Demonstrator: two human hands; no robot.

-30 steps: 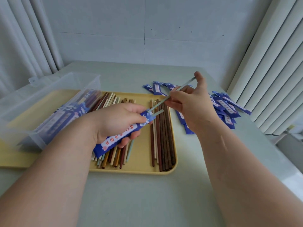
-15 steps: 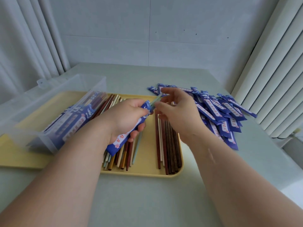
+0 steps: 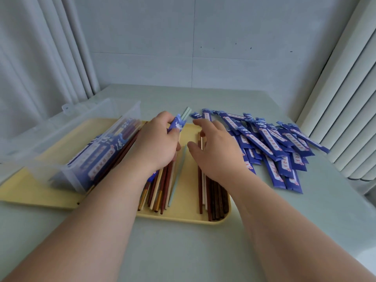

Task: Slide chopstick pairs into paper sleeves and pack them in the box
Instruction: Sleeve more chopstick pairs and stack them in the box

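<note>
The left hand grips a blue paper sleeve with pale green chopsticks sticking out; the right hand hovers released over the yellow tray

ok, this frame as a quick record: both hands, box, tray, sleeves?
left hand: grips a blue sleeve, pale green chopstick tips poking out its far end
right hand: open, holds nothing, over the right side of the tray
box: clear plastic, on the left part of the tray, sleeved pairs inside
tray: yellow, loose chopsticks in two groups
sleeve pile: on table, right of tray
</note>
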